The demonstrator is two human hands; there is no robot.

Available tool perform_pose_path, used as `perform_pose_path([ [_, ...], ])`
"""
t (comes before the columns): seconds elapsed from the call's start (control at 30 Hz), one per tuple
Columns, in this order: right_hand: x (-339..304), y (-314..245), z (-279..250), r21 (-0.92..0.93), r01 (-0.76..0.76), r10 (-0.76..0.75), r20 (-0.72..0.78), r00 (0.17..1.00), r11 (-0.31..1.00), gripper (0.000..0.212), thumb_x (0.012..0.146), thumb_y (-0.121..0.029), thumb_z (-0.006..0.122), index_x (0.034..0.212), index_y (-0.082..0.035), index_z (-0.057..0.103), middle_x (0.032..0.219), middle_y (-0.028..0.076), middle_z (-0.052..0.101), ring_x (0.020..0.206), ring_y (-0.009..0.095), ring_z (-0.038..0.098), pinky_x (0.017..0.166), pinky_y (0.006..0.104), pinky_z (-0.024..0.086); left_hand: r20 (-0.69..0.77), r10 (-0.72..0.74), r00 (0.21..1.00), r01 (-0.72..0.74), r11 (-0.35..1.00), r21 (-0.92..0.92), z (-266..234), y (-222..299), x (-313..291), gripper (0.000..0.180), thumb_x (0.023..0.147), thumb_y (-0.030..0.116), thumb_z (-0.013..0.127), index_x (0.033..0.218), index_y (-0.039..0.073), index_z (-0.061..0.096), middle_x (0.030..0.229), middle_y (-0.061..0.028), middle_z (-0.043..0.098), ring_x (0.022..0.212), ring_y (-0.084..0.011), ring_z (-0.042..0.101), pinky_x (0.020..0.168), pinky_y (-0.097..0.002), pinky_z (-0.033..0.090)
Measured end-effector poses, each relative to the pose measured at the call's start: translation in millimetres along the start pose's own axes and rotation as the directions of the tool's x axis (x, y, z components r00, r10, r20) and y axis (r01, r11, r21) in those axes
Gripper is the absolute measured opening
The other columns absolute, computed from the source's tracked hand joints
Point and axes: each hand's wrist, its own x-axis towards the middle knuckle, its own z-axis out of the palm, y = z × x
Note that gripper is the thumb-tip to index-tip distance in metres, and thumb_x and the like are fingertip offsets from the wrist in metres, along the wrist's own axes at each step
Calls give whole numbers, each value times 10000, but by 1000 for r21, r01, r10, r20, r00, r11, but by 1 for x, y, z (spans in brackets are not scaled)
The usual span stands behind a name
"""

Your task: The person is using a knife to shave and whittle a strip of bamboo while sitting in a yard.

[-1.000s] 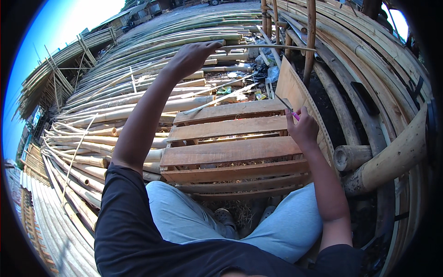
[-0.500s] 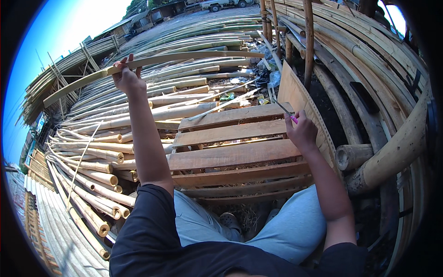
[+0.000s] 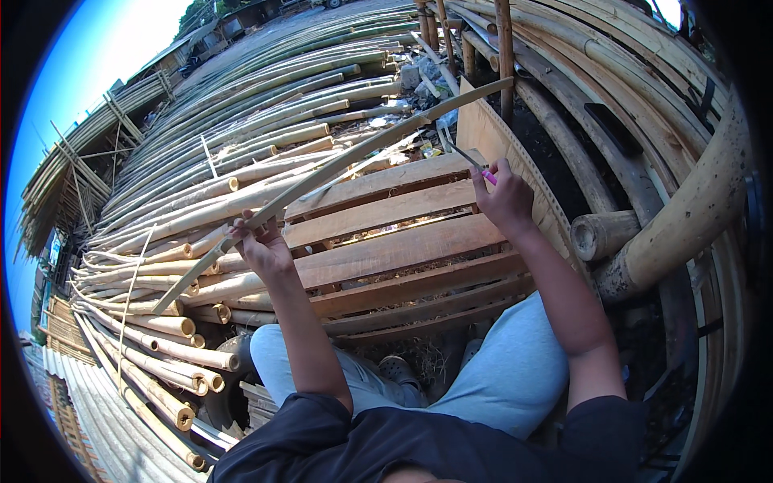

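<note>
A long flat bamboo strip [image 3: 346, 164] is gripped near its lower end by my left hand [image 3: 266, 248], with the fingers curled round it. It slants from low on the left up to the far right, above a slatted wooden bench [image 3: 386, 256]. My right hand [image 3: 509, 195] closes on a slim tool with a pink handle [image 3: 489, 175] and a thin dark shaft or blade, pointing up and left; its exact kind is unclear. The strip's far end passes beyond the tool, near an upright wooden board [image 3: 491, 133] at the bench's right side.
Many bamboo poles [image 3: 177, 326] lie stacked to the left and beyond the bench. At my right are a thick bamboo pole [image 3: 684, 217], long timber lengths and a dark phone-like slab [image 3: 613, 129]. Upright posts [image 3: 506, 64] stand behind the board. Corrugated sheeting [image 3: 97, 402] lies lower left.
My left hand has come down and nearer, swinging the strip from roughly level to a steep slant. My right hand, still holding the tool, has shifted slightly up and left in view.
</note>
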Motion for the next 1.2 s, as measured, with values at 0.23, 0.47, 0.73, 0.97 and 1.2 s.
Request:
perform_pose_path([
  [0.23, 0, 0, 0, 23, 28, -28, -29, 999, 999, 415, 969, -488, 640, 941, -81, 563, 685, 134, 696, 637, 358, 721, 558, 468, 552, 35, -123, 992, 124, 992, -10, 9, -37, -55, 52, 995, 263, 646, 1032, 226, 638, 1025, 73, 656, 1120, -162, 648, 1053, -578, 567],
  [0.47, -4, -4, 1, 75, 36, -35, -19, 999, 997, 336, 979, -412, 660, 951, -87, 582, 672, 157, 681, 648, 373, 712, 557, 472, 534, 54, -182, 982, 185, 980, -68, 34, -67, -89, 42, 1015, 246, 611, 1044, 215, 612, 1016, 59, 643, 1129, -175, 641, 1079, -609, 541],
  [0.73, -19, -19, 15, 58, 424, -427, 73, 901, 904, 536, 937, -237, 711, 1439, -163, 537, 601, 108, 643, 531, 312, 664, 517, 445, 521, 272, -299, 915, 344, 929, -134, 38, -109, -133, 87, 1016, 250, 598, 1078, 189, 589, 1135, 32, 662, 1325, -210, 571, 1127, -602, 497],
  [0.97, -13, -5, 27, 145, 378, -381, -7, 924, 914, 276, 914, -172, 700, 1186, -188, 656, 705, 109, 690, 662, 329, 707, 579, 459, 542, 438, -543, 717, 517, 835, 187, 51, -98, -152, 303, 1013, 272, 616, 1267, 140, 516, 1525, -113, 488, 1471, -304, 418, 1193, -528, 430],
  [1.2, -7, -6, 13, 162, 354, -368, 63, 928, 921, 68, 952, -170, 652, 1017, -170, 669, 719, 123, 687, 690, 346, 706, 595, 466, 537, 449, -442, 776, 187, 842, 507, 21, -47, -134, 710, 899, 79, 784, 1461, 118, 352, 1442, -197, 533, 1386, -350, 511, 1146, -506, 479],
])
